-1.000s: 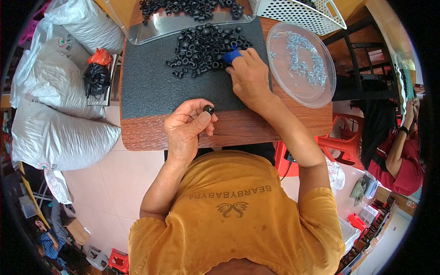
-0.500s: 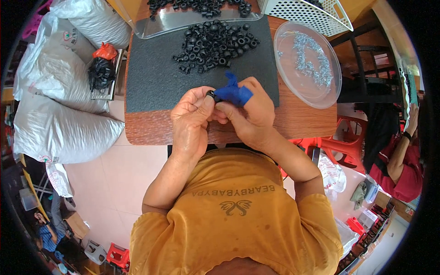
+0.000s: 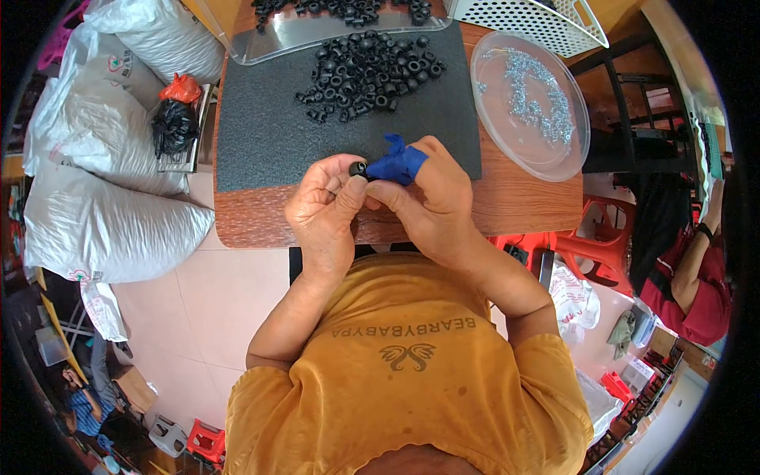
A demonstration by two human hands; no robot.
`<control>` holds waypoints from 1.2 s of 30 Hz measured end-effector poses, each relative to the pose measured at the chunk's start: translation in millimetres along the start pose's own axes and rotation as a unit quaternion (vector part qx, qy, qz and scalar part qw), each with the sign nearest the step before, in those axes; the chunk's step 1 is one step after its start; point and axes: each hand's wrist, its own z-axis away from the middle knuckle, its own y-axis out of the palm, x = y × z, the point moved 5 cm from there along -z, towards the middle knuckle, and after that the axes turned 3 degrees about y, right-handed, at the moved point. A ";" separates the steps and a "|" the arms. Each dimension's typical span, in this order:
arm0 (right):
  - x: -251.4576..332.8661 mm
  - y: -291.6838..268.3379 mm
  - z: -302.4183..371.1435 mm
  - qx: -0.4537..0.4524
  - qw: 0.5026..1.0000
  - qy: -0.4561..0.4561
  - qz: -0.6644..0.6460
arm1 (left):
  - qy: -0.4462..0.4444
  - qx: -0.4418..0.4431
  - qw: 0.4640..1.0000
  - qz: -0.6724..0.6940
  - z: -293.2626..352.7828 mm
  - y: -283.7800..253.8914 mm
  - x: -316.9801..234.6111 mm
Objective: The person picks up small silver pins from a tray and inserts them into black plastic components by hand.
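Now pinching hollow black fitting point(image 3: 358, 169) in left hand point(image 3: 324, 207) near front edge of table point(image 3: 518, 212)
Touching it with blue-wrapped finger point(image 3: 402, 165) of right hand point(image 3: 438, 188); cannot tell whether gripping

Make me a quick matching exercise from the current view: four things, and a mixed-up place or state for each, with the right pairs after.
Things:
1. Round clear tray
2. White perforated basket
3. Blue finger wrap
4. Single small black part

Places or states:
A. Worn on the right hand
B. In the left hand, in its grip
C. Holding a scatter of small silvery pieces
D. Cut off by the picture's top edge

Right pairs: 1-C, 2-D, 3-A, 4-B
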 end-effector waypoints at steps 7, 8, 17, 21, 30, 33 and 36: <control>-3.8 -1.4 0.2 0.006 0.992 0.102 -0.075 | -0.004 0.026 0.999 -0.019 3.9 -2.0 2.7; -4.5 -2.0 1.5 0.006 0.992 0.102 -0.075 | -0.030 0.025 0.999 -0.009 3.7 -2.4 4.2; -14.7 -3.7 6.1 -0.009 0.895 0.273 -0.352 | -0.090 0.047 0.995 0.022 5.1 2.1 2.9; -18.5 -0.3 9.2 -0.009 0.875 0.290 -0.388 | -0.092 0.052 0.994 0.022 6.0 1.3 3.4; -19.5 -2.2 12.5 -0.012 0.895 0.296 -0.334 | -0.084 0.064 0.993 -0.052 8.0 0.4 2.4; -18.8 -3.2 13.3 -0.013 0.907 0.287 -0.309 | -0.092 0.066 0.992 -0.060 8.1 0.1 3.1; -18.1 -4.7 12.4 -0.014 0.920 0.267 -0.287 | -0.091 0.067 0.992 -0.057 7.9 0.7 2.9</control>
